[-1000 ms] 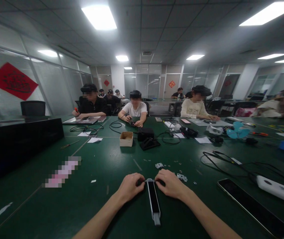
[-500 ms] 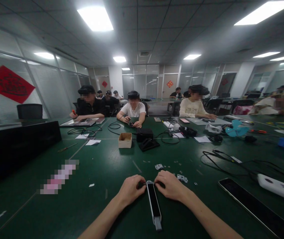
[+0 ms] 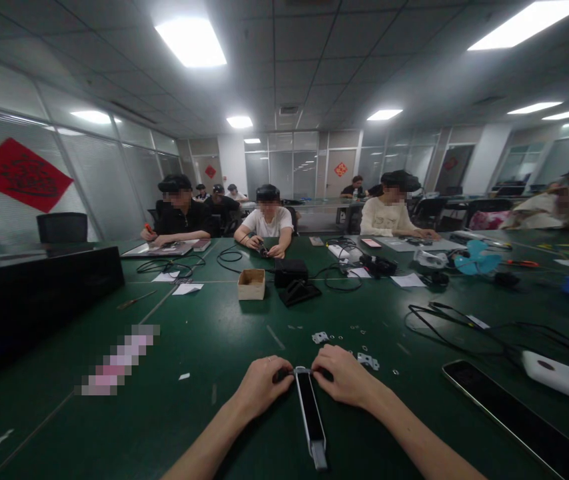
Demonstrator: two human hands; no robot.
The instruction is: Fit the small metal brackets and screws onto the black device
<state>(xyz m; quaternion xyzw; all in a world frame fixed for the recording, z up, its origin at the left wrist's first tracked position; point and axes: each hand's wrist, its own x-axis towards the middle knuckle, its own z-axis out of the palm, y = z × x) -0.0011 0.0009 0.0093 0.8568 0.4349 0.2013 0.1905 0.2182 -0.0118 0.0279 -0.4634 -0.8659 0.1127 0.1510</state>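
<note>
Your left hand and right hand are both curled closed on the top end of the slim black-and-silver bar, fingers pressing in from either side, with a small dark piece under them that you can't make out clearly. The bar lies flat on the green counter, its long axis pointing toward you. Just beyond the bar are a small metal bracket, a second bracket and scattered washers. To its right lie a dark glass slab and a white plastic unit. Well beyond it stands a small cardboard box.
</note>
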